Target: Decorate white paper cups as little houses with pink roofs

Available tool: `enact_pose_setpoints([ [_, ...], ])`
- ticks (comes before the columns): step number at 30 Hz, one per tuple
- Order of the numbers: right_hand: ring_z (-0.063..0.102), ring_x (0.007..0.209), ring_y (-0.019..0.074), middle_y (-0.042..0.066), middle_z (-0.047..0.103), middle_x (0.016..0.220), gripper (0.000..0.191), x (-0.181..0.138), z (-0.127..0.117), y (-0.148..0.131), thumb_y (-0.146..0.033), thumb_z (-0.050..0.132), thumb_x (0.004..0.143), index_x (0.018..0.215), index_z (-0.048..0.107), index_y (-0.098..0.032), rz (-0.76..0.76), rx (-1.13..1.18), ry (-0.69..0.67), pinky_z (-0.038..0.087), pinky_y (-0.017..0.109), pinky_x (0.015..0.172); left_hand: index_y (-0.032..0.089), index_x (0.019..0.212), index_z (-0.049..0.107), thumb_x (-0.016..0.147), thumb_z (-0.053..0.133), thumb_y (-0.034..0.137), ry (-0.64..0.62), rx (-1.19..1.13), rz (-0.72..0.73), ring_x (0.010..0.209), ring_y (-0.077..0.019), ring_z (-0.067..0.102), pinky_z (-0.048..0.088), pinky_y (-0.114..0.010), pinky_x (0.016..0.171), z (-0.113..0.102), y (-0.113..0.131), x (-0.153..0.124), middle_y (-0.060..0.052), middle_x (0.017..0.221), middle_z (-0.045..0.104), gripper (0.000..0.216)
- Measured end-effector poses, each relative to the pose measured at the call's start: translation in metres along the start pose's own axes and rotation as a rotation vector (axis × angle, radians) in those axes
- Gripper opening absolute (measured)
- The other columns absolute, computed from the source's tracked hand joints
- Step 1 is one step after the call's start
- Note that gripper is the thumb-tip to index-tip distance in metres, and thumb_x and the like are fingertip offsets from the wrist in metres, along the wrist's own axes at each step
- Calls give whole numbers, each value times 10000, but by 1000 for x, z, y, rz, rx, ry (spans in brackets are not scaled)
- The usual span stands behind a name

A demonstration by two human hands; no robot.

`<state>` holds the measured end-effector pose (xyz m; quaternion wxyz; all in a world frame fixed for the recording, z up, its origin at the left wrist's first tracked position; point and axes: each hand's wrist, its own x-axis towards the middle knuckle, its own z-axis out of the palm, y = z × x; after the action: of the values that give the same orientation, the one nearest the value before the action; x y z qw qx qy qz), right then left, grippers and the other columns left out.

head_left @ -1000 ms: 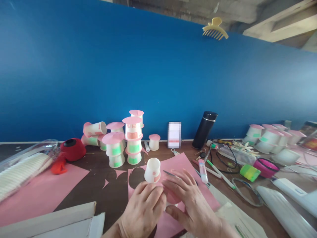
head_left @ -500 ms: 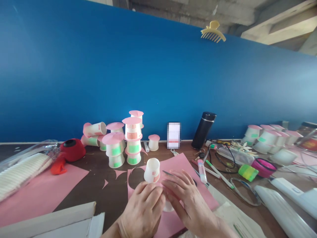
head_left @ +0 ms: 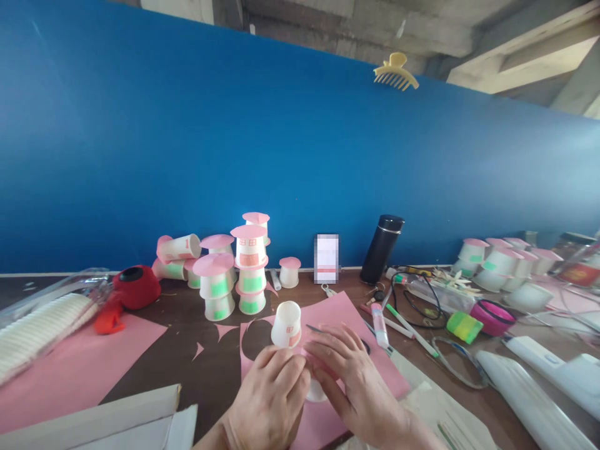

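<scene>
A white paper cup stands low between my hands, mostly covered by them. A piece of pink paper lies over its top, showing only in the gap between my fingers. My left hand is closed, its fingers curled and pinching the paper's left side. From the right, my right hand bends its fingers over the same paper, with the thumb near the cup's side. Just beyond my fingers stands an upright white cup with a red window drawing. Under everything lies a pink sheet with round cut-outs.
Stacked cups with pink roofs stand at the back left, near a red tape dispenser. A black bottle leans by the blue partition. Scissors lie partly under my right hand. A glue stick and pens lie to the right.
The camera view has shifted slightly. My hands stay in nearly the same place on the pink paper and cup, with only small finger movement.
</scene>
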<state>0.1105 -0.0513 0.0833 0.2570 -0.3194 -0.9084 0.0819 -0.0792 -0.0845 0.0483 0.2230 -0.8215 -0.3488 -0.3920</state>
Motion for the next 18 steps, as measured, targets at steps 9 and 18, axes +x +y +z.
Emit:
enact_pose_setpoints([
  [9, 257, 1432, 337, 115, 269, 1575, 937, -18, -2, 15, -586, 568, 858, 1549, 32, -249, -61, -155, -11, 299, 596, 1093, 126, 827, 634, 838, 439, 67, -1, 21, 12, 747, -195, 581, 453, -357, 702, -2, 0, 3, -69, 814, 654, 204],
  [18, 164, 1446, 391, 148, 163, 1597, 1101, -26, 19, 18, -641, 568, 786, 1545, -86, -184, -113, -331, -41, 117, 646, 1110, 115, 820, 650, 839, 442, 70, 25, 45, 21, 710, -190, 596, 461, -350, 670, -4, 0, 9, -61, 768, 661, 213],
])
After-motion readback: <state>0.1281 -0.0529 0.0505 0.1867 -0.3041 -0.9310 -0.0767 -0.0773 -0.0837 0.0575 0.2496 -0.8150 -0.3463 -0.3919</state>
